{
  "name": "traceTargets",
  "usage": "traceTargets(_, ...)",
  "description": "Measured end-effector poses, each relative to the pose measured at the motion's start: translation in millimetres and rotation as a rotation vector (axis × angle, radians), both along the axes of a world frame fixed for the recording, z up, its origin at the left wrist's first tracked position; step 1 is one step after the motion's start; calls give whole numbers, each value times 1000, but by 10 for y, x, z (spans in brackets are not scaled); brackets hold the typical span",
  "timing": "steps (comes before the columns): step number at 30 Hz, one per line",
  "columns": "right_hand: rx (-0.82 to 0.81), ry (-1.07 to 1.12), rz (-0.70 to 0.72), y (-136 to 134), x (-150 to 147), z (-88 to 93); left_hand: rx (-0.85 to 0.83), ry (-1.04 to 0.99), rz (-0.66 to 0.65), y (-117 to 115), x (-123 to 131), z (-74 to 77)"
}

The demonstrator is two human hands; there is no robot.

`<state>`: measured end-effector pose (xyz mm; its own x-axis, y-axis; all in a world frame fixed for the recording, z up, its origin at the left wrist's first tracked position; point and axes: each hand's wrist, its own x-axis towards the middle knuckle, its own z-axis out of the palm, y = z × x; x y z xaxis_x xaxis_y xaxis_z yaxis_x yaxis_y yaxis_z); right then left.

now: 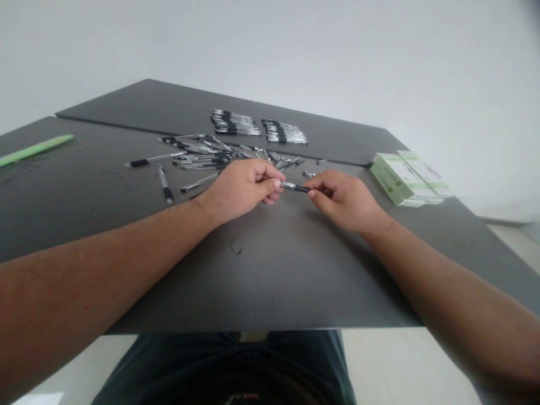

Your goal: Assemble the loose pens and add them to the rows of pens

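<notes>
The pen (295, 187) is up between my two hands, lying nearly level across the gap, over the table (270, 270) and well in from its near edge. My left hand (244, 185) pinches one end between thumb and fingers; my right hand (343, 197) pinches the black end the same way, thumb below and forefinger above. Only the short stretch between my fingertips shows; the rest is hidden in my grip.

Just beyond my left hand, toward the table's far edge, loose pens (202, 159) lie in a jumbled heap, some crossing others. One stray pen (164, 183) sits apart on the side toward the left edge, its black grip pointing at me. Small pieces (274, 156), too small to make out, are scattered behind my fingertips. Nearer the far edge, past the seam, are two neat groups of pens, a left group (235, 124) and a right group (285, 133), side by side.

Green-and-white boxes (388, 179) stand by the table's right edge, beyond my right hand. A long green object (37, 149) lies far off to the left.
</notes>
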<state>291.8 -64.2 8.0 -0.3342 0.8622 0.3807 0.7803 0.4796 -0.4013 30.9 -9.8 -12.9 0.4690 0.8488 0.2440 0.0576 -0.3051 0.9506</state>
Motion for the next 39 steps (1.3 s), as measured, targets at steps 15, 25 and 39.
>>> traceTargets(15,12,16,6,9,-4,-38,-37,-17,25,-24,25,-16)
traceTargets(25,45,18,23,11,-7,-46,-22,9,33,-25,29,-28)
traceTargets(39,29,5,37,7,-1,-33,-62,13,42,-70,57,9)
